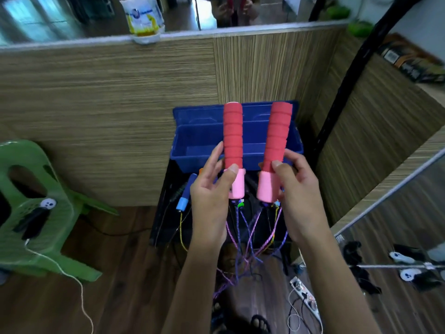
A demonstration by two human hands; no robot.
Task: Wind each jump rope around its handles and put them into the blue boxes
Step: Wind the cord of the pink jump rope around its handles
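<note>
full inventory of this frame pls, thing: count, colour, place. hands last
red jump rope handle: 2, red foam with pink ends, held upright side by side in front of the box; second one
rope cord: purple and pink braid, count unclear, hanging loose from the handles toward the floor
blue box: 1, blue, open, on a black stand against the wood-panel wall
blue jump rope handle: 1, blue, lying on the stand left of the hands
green plastic chair: 1, green, left on the floor
power strip: 1, white, floor lower right
white bag: 1, white and yellow, ledge top left
left hand: pinches the left handle's pink end
right hand: pinches the right handle's pink end
</note>
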